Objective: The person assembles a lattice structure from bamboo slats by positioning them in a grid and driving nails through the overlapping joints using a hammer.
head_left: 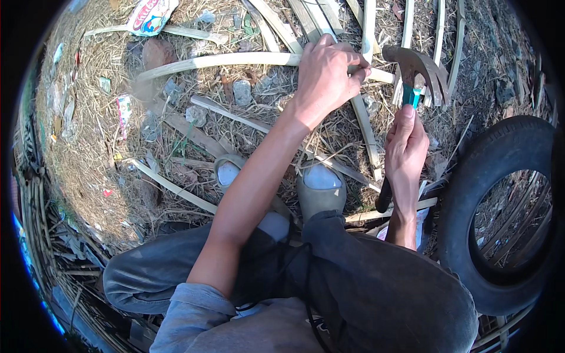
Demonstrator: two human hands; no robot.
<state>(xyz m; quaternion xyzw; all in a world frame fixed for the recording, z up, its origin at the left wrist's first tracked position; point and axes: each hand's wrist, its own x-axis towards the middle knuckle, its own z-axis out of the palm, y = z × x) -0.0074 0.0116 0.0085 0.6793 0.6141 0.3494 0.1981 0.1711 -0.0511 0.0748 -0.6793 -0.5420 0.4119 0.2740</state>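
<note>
Two grips: left grip [332, 73], closed over a pale, curved wooden strip [235, 59] running left to right across the straw-strewn ground [94, 203]; right grip [406, 141], nearer the body, wrapped around a teal-and-black-handled steel claw hammer [412, 95], its head just right of the left grip, striking face leftward, handle running nearward.

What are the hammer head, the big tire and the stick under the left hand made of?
Hammer head: probably steel, dull, with rusty-brown patches.
Tire: likely rubber; it's black, thick and mostly matte.
Stick: bamboo or wood, can't tell which; it's pale and smooth-looking.
</note>
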